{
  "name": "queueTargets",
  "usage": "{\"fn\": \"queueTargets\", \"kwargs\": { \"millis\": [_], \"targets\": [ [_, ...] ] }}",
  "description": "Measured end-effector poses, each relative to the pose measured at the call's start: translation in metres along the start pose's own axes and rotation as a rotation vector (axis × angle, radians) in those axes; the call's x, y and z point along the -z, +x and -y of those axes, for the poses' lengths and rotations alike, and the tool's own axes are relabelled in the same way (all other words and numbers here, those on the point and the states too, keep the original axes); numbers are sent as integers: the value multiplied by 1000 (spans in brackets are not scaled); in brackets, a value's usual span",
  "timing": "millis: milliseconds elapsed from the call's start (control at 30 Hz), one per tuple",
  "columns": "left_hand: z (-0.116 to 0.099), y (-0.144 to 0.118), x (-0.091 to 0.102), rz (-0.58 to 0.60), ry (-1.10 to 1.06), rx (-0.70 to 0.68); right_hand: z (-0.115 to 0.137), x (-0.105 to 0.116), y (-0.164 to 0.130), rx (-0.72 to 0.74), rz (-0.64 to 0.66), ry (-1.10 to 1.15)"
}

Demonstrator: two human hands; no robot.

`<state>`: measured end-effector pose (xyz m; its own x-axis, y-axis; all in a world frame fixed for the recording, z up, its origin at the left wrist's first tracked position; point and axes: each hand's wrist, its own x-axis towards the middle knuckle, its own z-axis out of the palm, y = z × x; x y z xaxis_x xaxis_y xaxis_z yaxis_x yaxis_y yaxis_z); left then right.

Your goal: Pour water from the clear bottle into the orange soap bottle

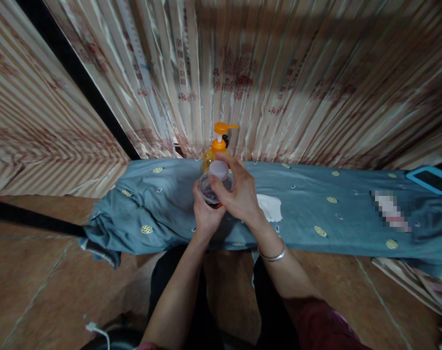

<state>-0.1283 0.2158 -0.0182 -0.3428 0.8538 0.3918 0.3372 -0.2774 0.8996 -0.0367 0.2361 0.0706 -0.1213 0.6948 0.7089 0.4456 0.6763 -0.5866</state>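
Both hands are at a clear plastic bottle (205, 187) with a whitish cap (218, 169), seen from above over the cloth. My left hand (206, 214) is wrapped round the bottle's side from below left. The fingers of my right hand (239, 190) are closed about the cap, thumb on the near side and forefinger on the far side. Just beyond the bottle stands a pump bottle (208, 159) with an orange pump head and yellowish body, partly hidden by my right hand. A white tissue or cloth (270, 207) lies right of my right wrist.
A long surface is covered with blue-grey patterned cloth (301, 194). Striped curtains (238, 73) hang behind it. A blue-framed tablet-like object (433, 180) and a pixelated item (390, 210) lie at right. Dark poles (78, 78) stand left; a white cable plug (93, 327) is low left.
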Motion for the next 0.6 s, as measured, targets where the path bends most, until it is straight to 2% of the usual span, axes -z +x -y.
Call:
{"fn": "queueTargets", "kwargs": {
  "millis": [200, 467, 600],
  "targets": [
    [1, 0, 0, -14, 13, 10, -5, -1, -1, -69, -72, -20],
    [2, -1, -1, -9, -17, -1, -2, -2, -2, -66, 7, 29],
    [4, -1, -1, -13, -18, 16, -7, -2, -2, -80, -60, 11]
  ]
}}
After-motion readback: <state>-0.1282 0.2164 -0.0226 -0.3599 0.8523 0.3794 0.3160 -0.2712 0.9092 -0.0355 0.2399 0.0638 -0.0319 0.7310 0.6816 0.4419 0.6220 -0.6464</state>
